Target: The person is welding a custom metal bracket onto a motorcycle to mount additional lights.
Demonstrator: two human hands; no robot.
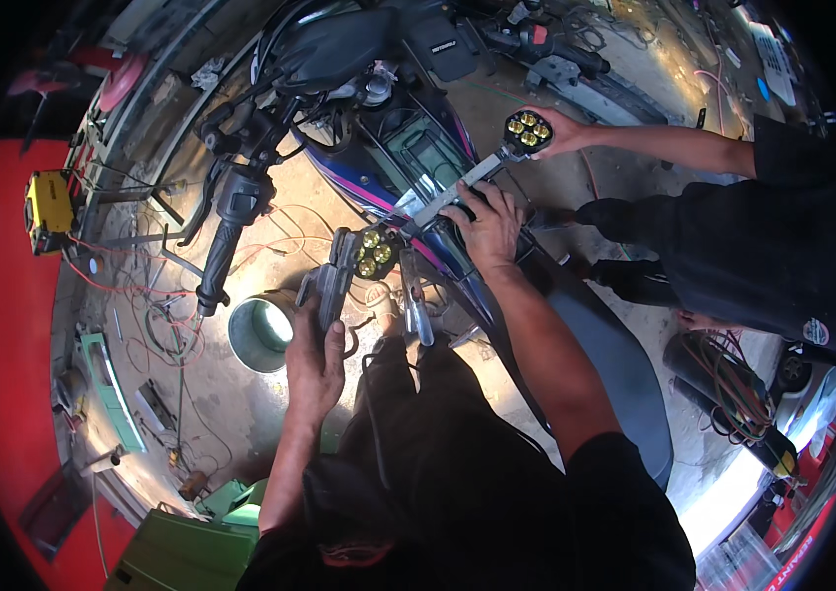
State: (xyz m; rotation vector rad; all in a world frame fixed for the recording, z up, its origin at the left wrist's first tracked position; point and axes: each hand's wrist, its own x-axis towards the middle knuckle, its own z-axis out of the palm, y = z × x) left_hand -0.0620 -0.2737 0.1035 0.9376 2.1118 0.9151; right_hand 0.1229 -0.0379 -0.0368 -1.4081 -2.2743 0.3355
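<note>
A flat grey metal bar (438,205) lies slantwise across the motorcycle's open frame. My right hand (492,229) grips its middle, fingers over the bar. Round lamps with yellow lenses sit at the two ends: a right lamp (528,129) and a left lamp (373,254). A co-worker's hand (564,133) holds the right lamp. My left hand (316,369) is closed around a dark grey, angular tool (332,281) held upright beside the left lamp; its exact kind is unclear. A metal clamp-like tool (416,300) hangs below the bar near that lamp.
The motorcycle handlebar grip (223,251) juts out at left, with a metal bucket (261,333) below it. The long black seat (600,360) stretches to the right. Orange cables cross the floor near a yellow machine (48,212). A co-worker (733,256) stands at right.
</note>
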